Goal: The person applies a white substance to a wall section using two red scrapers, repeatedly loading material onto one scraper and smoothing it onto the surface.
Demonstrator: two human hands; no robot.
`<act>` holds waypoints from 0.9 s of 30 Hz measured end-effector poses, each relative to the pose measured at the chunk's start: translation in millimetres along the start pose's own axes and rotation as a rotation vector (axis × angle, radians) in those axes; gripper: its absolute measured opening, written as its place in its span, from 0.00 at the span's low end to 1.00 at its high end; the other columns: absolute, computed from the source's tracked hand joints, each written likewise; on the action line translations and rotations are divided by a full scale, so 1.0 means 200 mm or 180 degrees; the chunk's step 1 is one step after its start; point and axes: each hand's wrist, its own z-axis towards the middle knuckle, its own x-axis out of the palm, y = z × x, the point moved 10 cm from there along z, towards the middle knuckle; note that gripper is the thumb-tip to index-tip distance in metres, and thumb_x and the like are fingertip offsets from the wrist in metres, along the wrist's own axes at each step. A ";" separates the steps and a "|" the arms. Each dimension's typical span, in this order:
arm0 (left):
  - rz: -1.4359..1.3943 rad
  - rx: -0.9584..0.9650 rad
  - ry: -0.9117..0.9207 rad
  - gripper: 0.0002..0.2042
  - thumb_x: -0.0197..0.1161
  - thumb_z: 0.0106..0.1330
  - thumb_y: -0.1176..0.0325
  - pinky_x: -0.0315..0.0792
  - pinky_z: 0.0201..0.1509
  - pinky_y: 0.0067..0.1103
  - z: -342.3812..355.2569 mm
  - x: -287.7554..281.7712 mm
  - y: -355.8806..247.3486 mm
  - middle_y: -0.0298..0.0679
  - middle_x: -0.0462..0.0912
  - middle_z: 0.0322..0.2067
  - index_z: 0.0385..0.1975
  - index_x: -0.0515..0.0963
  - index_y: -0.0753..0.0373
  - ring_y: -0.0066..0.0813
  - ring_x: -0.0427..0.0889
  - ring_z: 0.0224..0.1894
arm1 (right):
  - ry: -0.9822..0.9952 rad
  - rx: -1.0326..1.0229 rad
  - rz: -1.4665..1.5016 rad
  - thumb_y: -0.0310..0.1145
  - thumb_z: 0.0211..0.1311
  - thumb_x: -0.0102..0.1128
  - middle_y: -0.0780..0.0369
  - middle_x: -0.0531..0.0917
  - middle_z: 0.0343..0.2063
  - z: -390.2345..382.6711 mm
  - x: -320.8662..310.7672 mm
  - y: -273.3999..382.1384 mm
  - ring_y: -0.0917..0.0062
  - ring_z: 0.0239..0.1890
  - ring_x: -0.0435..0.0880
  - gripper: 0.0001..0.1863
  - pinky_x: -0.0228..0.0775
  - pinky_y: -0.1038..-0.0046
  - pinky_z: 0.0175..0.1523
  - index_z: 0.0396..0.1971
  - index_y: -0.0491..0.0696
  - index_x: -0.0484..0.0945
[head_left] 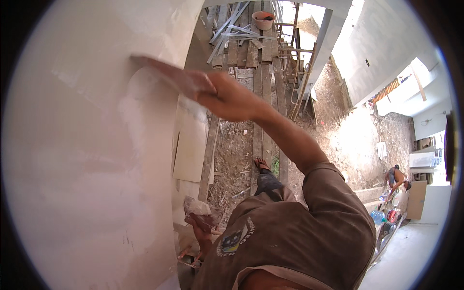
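My right hand (232, 96) is closed around a flat trowel (169, 73), slightly smeared by motion. Its blade lies against the pale wall (87, 159) on my left, and its tip points away from me. Lighter patches of smoothed plaster show on the wall near the blade. Low by my left side, my left hand (202, 235) grips a small board (209, 221) from below. A lump of whitish plaster (197, 207) sits on the board. The fingers of this hand are partly hidden beneath it.
My bare foot (261, 163) stands on long planks (267, 106) above rubble ground. Ahead are metal strips (232, 31) and a reddish bucket (263, 20) on boards. A ladder-like frame (302, 72) stands right of the planks. Far right, another person (397, 179) bends near bottles (377, 216).
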 end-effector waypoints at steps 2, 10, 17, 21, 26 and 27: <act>0.0077 0.0002 -0.0043 0.30 0.43 0.76 0.42 0.60 0.70 0.32 -0.05 0.03 -0.09 0.36 0.65 0.68 0.73 0.56 0.50 0.34 0.67 0.66 | 0.0265 0.0180 0.0350 0.29 0.61 0.57 0.54 0.80 0.20 -0.08 0.07 -0.03 0.71 0.24 0.79 0.09 0.73 0.67 0.32 0.37 0.40 0.78; 0.0507 0.0164 -0.0299 0.30 0.43 0.76 0.42 0.62 0.68 0.32 0.00 0.24 -0.28 0.35 0.66 0.67 0.73 0.57 0.50 0.34 0.68 0.64 | -0.2341 0.0989 0.3503 0.24 0.67 0.56 0.58 0.81 0.49 -0.24 -0.23 -1.26 0.71 0.50 0.83 0.16 0.78 0.64 0.58 0.54 0.44 0.72; 0.1065 0.0372 -0.0638 0.30 0.44 0.75 0.41 0.63 0.67 0.32 0.06 0.39 -0.46 0.35 0.67 0.66 0.72 0.58 0.50 0.34 0.69 0.62 | -0.2197 0.0478 0.4916 0.22 0.67 0.55 0.59 0.81 0.47 0.21 0.05 -1.67 0.67 0.49 0.83 0.14 0.78 0.62 0.57 0.52 0.43 0.73; 0.1239 0.0455 -0.0889 0.30 0.45 0.75 0.41 0.64 0.66 0.32 0.02 0.38 -0.41 0.35 0.68 0.65 0.72 0.59 0.50 0.33 0.70 0.61 | -0.2269 0.0361 0.5079 0.21 0.67 0.56 0.59 0.81 0.47 0.43 0.08 -1.73 0.68 0.50 0.82 0.14 0.78 0.62 0.58 0.51 0.42 0.73; 0.1353 0.0468 -0.1190 0.31 0.45 0.75 0.41 0.65 0.65 0.32 -0.08 0.32 -0.27 0.35 0.69 0.64 0.71 0.59 0.50 0.33 0.71 0.60 | -0.2251 0.0200 0.5253 0.20 0.68 0.54 0.55 0.80 0.50 0.48 0.10 -1.81 0.63 0.54 0.81 0.15 0.74 0.57 0.62 0.54 0.40 0.71; 0.1364 0.0463 -0.1244 0.31 0.45 0.75 0.41 0.65 0.65 0.32 -0.10 0.31 -0.24 0.35 0.69 0.64 0.71 0.59 0.50 0.33 0.71 0.59 | -0.2187 0.0286 0.5231 0.21 0.68 0.54 0.55 0.81 0.50 0.46 0.15 -1.81 0.63 0.54 0.81 0.16 0.74 0.57 0.62 0.54 0.40 0.71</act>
